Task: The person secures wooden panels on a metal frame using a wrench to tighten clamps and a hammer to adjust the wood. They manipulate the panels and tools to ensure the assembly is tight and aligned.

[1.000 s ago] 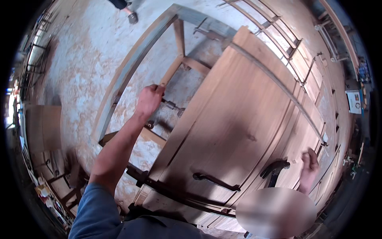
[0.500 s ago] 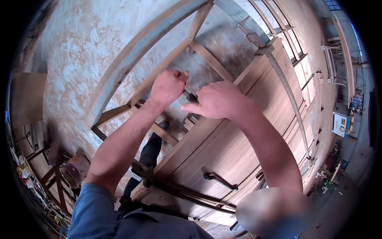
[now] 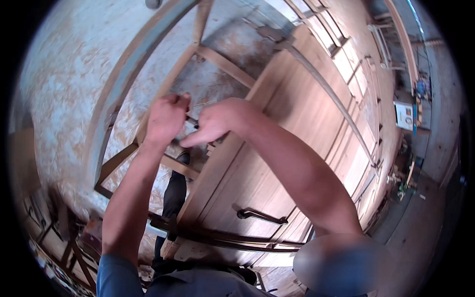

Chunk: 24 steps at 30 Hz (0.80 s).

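Observation:
A dark clamp screw shows between my hands, beyond the left edge of a wide wooden panel. My left hand is closed in a fist around its outer end. On the panel side, my right hand curls its fingers over the clamp, with one digit stretched toward the left wrist. My hands hide most of this clamp. One bar clamp spans the far part of the panel, and another bar clamp crosses the near end. A dark wrench lies on the boards.
A curved-looking wooden frame with crosspieces stands left of the panel, above a blotchy pale floor. My leg is between frame and panel. A white box sits far right; a blurred round patch covers the lower right.
The view has shifted, so the panel, clamps and frame appear further left and a little higher. Both hands keep their hold at the clamp screw, with little change in their grip.

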Tool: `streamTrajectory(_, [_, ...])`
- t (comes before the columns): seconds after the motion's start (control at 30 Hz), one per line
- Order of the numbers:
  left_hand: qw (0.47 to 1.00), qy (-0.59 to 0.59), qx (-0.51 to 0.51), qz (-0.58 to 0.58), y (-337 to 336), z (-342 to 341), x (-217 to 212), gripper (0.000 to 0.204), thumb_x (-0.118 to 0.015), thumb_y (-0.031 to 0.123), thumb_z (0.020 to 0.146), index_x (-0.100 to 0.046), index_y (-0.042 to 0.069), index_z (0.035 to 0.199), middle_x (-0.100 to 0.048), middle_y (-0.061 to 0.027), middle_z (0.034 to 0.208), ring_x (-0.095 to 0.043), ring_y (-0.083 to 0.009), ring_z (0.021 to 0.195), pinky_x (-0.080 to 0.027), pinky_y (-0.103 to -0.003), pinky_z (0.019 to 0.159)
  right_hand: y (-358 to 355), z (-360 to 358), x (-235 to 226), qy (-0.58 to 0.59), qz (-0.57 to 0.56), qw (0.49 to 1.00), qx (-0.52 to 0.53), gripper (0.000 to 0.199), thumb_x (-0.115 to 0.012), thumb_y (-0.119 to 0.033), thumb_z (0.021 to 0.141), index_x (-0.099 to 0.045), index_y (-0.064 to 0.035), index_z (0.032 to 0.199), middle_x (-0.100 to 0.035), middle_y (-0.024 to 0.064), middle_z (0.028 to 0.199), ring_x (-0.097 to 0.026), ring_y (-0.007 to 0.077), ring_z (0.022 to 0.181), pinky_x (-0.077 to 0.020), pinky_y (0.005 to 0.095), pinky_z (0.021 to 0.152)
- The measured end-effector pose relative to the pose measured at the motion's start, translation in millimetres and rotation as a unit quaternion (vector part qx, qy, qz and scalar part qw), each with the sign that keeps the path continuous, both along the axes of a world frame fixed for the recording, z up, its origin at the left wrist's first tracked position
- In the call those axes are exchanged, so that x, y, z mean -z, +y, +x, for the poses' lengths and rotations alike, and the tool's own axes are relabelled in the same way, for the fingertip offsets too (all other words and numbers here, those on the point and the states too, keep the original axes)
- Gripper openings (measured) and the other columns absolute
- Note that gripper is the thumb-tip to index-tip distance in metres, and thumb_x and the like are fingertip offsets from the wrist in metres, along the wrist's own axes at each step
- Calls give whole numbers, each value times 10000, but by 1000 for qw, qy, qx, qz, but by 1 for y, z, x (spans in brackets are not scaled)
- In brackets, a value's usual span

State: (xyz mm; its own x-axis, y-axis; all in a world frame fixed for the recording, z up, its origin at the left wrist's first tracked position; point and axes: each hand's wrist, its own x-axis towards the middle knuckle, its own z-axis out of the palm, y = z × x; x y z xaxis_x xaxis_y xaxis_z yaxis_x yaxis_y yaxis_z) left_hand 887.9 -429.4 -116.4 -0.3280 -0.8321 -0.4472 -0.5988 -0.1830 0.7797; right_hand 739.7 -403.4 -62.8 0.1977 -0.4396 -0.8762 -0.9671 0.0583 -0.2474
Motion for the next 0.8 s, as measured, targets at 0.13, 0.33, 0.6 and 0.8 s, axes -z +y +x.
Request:
streamTrajectory(0.13, [1000, 3, -19, 23, 0, -4, 0, 406, -580, 326, 929, -664, -42, 779, -630, -177, 671, -620, -268, 652, -474, -370, 663, 7, -1, 0, 28, -36, 998, 50, 753, -520, -800, 736, -745, -83, 782, -696, 118, 760, -693, 303, 799, -535, 404, 750])
streamTrajectory(0.33, [999, -1, -30, 32, 1, -6, -5, 391, -584, 305, 943, -642, -49, 787, -614, -101, 674, -544, -189, 640, -444, -336, 642, 8, 0, -1, 11, -54, 998, 39, 712, -531, -763, 765, -743, -83, 781, -706, 92, 768, -697, 300, 805, -539, 412, 755])
streamTrajectory(0.6, [997, 44, -44, 44, 4, -5, 0, 385, -585, 299, 948, -638, -47, 787, -597, -89, 663, -520, -163, 629, -438, -329, 627, 11, -3, 10, -25, -84, 995, 54, 698, -537, -753, 768, -725, -82, 733, -695, 91, 730, -694, 298, 772, -539, 418, 717])
streamTrajectory(0.8, [999, 31, -33, 29, 3, -5, -5, 400, -583, 321, 952, -660, -47, 816, -624, -161, 675, -572, -239, 632, -470, -375, 654, 9, 1, 6, -16, -99, 994, 49, 721, -540, -765, 759, -712, -66, 713, -683, 114, 709, -687, 312, 754, -540, 427, 697])
